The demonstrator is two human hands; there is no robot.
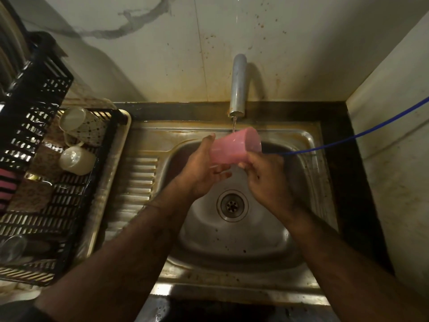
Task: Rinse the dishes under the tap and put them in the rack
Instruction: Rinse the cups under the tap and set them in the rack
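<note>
A pink plastic cup (pixel 234 146) lies tilted on its side under the steel tap (pixel 238 87), and a thin stream of water falls onto its upper edge. My left hand (pixel 204 168) holds the cup at its mouth end, thumb on top and fingers beneath. My right hand (pixel 267 180) grips it from the lower right, near its base. Both hands are over the steel sink bowl (pixel 255 240). The black plastic rack (pixel 69 205) stands at the left on the drainboard, with two pale cups (pixel 76 159) in it.
A blue hose (pixel 371 129) runs from the right wall down into the sink behind the cup. The drain (pixel 232 205) lies below my hands. A ribbed drainboard (pixel 139 182) separates sink and rack. A glass (pixel 11 248) lies in the rack's near corner. Walls close in behind and right.
</note>
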